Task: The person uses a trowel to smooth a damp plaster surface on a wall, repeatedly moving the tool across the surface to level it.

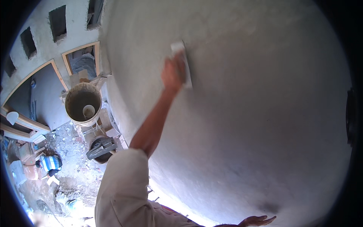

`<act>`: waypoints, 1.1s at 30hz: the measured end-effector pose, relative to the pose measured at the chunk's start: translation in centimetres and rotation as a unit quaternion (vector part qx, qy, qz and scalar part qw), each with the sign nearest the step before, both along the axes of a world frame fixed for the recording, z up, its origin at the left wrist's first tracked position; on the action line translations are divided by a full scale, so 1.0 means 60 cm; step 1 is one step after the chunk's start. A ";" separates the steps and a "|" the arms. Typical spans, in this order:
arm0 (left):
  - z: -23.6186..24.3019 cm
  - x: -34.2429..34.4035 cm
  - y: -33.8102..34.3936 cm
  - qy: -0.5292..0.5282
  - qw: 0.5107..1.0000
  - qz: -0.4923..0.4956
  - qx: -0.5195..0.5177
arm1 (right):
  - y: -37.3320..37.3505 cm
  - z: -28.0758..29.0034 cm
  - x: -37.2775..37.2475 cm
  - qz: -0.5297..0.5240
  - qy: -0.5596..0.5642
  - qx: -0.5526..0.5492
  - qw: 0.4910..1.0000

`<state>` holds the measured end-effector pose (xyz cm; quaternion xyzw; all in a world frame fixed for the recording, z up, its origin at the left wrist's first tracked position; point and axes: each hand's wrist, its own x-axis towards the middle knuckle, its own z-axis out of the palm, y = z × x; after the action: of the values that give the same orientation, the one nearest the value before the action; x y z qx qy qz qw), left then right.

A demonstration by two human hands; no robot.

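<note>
My left arm reaches up across a grey plastered wall. The fingers of my left hand are closed round the handle of a plastering trowel. The trowel is a long, narrow, pale plate, and it appears to lie against the wall; the hand is slightly blurred and hides its middle. Low at the bottom edge, my right hand is held out beside the wall with its fingers stretched and nothing in it. A soft shadow falls on the plaster just above that hand.
Left of my arm stands a large bucket with a small white cup inside. Below it, a grey float-like tool rests across another bucket. A person in a striped shirt bends over the rubble-strewn floor. Wooden frames edge the openings.
</note>
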<state>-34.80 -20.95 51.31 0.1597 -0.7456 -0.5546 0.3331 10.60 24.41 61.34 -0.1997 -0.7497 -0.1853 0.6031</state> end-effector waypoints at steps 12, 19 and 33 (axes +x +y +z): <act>0.017 0.022 0.054 0.118 0.987 0.044 -0.099 | 0.119 0.004 -0.005 -0.072 0.041 -0.047 0.995; 0.155 -0.021 -0.051 -0.001 0.999 -0.039 0.015 | 0.140 0.020 -0.004 -0.091 0.065 -0.045 0.993; 0.093 0.023 0.027 0.055 0.998 -0.011 -0.032 | 0.036 0.060 -0.029 -0.027 0.087 -0.200 0.976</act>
<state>-33.40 -19.31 56.90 0.1101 -0.7452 -0.5422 0.3722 8.85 26.55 64.95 -0.3513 -0.7106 -0.0298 0.6088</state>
